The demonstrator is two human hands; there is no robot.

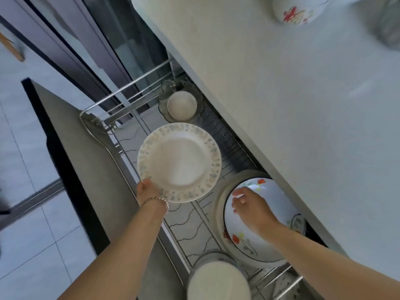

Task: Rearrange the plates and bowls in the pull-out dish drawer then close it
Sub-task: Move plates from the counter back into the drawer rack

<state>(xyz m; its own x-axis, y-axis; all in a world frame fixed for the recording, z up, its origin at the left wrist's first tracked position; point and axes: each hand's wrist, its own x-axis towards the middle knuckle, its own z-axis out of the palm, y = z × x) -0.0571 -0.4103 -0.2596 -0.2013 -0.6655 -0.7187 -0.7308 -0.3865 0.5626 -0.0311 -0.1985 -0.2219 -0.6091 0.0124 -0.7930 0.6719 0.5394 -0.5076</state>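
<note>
The wire dish drawer (pixel 190 226) is pulled out below the counter. My left hand (pixel 148 189) grips the near rim of a white plate with a pale blue flower border (pixel 179 162), held level above the drawer's middle. My right hand (pixel 252 207) rests with loosely spread fingers on a white plate with red flowers (pixel 244 241), which lies on a larger pale plate (pixel 218 204) at the drawer's right. A small white bowl (pixel 181 105) sits inside a clear glass bowl (pixel 163 105) at the far end. A stack of white plates (pixel 216 282) stands at the near end.
The grey drawer front (pixel 86 169) runs along the left. A pale countertop (pixel 292 105) overhangs the drawer's right side, with a red-flowered bowl (pixel 296 9) on it at the top. Tiled floor (pixel 32 245) lies to the left.
</note>
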